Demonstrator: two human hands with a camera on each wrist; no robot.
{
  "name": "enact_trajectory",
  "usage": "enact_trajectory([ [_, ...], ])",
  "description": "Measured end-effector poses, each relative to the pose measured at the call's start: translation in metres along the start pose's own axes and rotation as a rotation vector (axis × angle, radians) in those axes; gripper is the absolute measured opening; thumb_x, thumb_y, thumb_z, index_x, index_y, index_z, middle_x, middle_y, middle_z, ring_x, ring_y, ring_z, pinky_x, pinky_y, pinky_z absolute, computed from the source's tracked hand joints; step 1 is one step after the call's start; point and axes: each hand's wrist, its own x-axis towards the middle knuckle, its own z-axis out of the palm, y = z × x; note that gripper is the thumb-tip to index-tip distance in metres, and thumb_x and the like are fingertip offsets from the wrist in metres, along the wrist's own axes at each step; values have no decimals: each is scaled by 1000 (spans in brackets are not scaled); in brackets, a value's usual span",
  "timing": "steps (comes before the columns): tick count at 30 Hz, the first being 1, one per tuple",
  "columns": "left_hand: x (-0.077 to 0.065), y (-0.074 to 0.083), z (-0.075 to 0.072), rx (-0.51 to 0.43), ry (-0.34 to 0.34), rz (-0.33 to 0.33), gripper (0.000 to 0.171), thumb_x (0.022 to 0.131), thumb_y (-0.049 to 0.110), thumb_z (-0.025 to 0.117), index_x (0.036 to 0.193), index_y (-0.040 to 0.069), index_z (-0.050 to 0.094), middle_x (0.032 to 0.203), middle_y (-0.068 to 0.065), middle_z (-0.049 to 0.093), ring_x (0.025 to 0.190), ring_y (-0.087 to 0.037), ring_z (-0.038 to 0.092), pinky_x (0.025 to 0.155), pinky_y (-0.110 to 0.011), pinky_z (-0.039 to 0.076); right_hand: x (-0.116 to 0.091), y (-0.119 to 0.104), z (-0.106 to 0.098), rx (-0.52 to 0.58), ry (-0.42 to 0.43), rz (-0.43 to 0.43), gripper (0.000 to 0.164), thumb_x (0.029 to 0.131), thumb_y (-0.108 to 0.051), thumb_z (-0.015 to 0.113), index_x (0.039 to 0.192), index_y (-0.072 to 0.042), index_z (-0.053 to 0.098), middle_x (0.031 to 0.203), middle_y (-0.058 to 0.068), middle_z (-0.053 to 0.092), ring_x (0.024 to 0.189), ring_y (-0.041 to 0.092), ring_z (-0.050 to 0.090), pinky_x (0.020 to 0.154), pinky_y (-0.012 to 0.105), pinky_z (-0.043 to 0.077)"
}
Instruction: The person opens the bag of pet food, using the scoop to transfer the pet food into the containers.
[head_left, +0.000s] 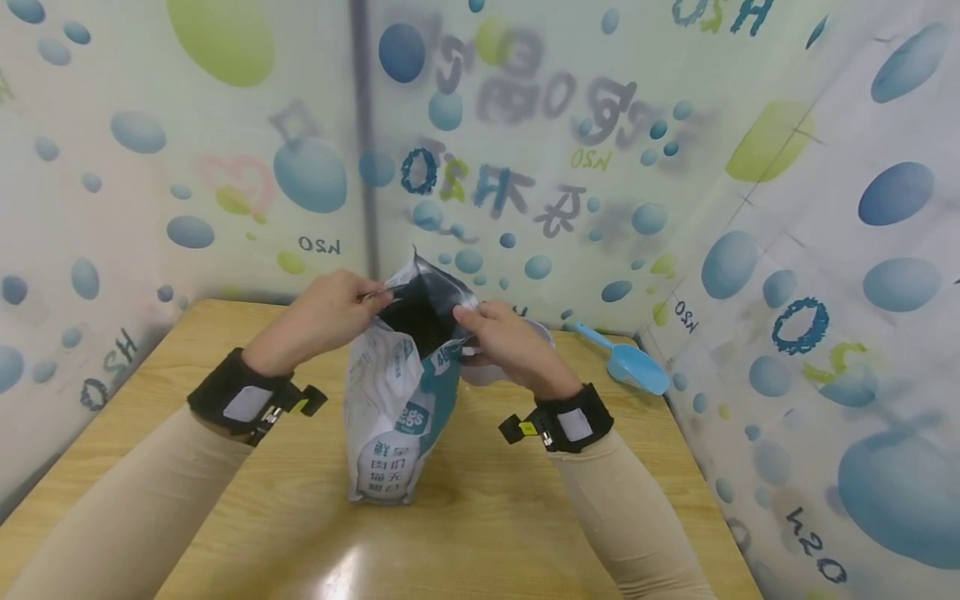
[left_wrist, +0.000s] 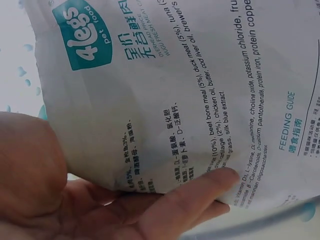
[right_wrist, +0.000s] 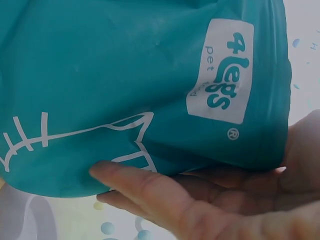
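A white and teal pet food bag (head_left: 401, 417) stands upright on the wooden table, its mouth spread wide and its dark inside showing. My left hand (head_left: 322, 317) pinches the left edge of the mouth; my right hand (head_left: 513, 342) pinches the right edge. In the left wrist view the fingers of the left hand (left_wrist: 170, 210) lie along the bag's white, printed side (left_wrist: 150, 110). Over in the right wrist view, the right hand (right_wrist: 200, 200) has its fingers against the teal side (right_wrist: 100, 85) with the "4legs" label.
Behind the right hand is a pale bowl (head_left: 483, 375), partly hidden by hand and bag. A light blue scoop (head_left: 636, 367) lies at the table's back right. Patterned walls (head_left: 465, 200) close in the wooden table (head_left: 285, 517) at the back and sides.
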Motion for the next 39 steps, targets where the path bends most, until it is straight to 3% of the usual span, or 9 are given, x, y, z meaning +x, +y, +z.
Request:
enact_trajectory([
  [5, 0, -1, 0, -13, -2, -11, 40, 124, 26, 52, 130, 1, 83, 76, -2, 49, 66, -19, 48, 59, -33, 41, 0, 3, 0, 56, 3, -44, 44, 128, -24, 45, 90, -3, 56, 102, 7, 57, 135, 45, 74, 122, 60, 62],
  [11, 0, -3, -2, -3, 48, 4, 37, 124, 24, 54, 123, -1, 82, 74, -1, 49, 64, -20, 49, 57, -32, 40, 1, 4, -2, 66, 29, -101, 51, 128, -23, 44, 133, 20, 71, 130, 22, 68, 144, 49, 73, 121, 59, 62],
  [15, -1, -4, -4, -3, 93, 26, 35, 124, 20, 55, 122, -1, 82, 74, -3, 51, 64, -20, 51, 55, -31, 40, 2, 5, -1, 55, 70, -123, 45, 127, -18, 45, 105, 12, 70, 108, 12, 66, 121, 31, 80, 117, 58, 65],
  [19, -4, -7, -6, -10, 137, 45, 33, 123, 19, 57, 124, -2, 82, 74, -4, 50, 63, -22, 51, 55, -30, 40, 2, 5, 3, 65, 100, -156, 47, 127, -14, 46, 80, -9, 47, 93, 3, 51, 108, 21, 71, 111, 54, 69],
  [24, -7, -11, -7, -28, 187, 44, 33, 123, 19, 57, 129, -2, 82, 81, -11, 61, 65, -23, 54, 54, -31, 41, 3, 6, 8, 64, 109, -216, 46, 126, -11, 46, 80, -8, 49, 98, 4, 57, 122, 31, 75, 108, 53, 70],
  [30, -4, -21, -11, -46, 292, 67, 34, 120, 12, 61, 143, -4, 80, 110, -27, 77, 62, -22, 54, 52, -29, 40, 11, 7, 17, 69, 135, -294, 52, 125, -8, 47, 74, -13, 39, 88, 2, 43, 111, 21, 71, 106, 54, 71],
  [33, -6, -28, -16, -41, 358, 73, 33, 119, 9, 61, 142, -5, 80, 117, -30, 80, 64, -27, 58, 51, -29, 39, 19, 11, 27, 107, 142, -324, 51, 125, -8, 48, 75, -13, 44, 89, 1, 47, 114, 19, 73, 107, 56, 70],
  [36, -7, -35, -23, -18, 429, 70, 32, 118, 6, 61, 140, -6, 80, 121, -33, 81, 76, -38, 67, 53, -28, 39, 29, 17, 41, 180, 127, -361, 43, 125, -9, 47, 84, -2, 58, 99, 6, 60, 122, 22, 73, 111, 56, 68],
  [39, -8, -40, -34, 10, 474, 64, 32, 118, 6, 60, 139, -3, 82, 124, -33, 82, 90, -43, 70, 54, -28, 39, 42, 26, 57, 282, 91, -400, 38, 126, -10, 44, 117, 15, 71, 128, 23, 72, 131, 24, 71, 112, 45, 68],
])
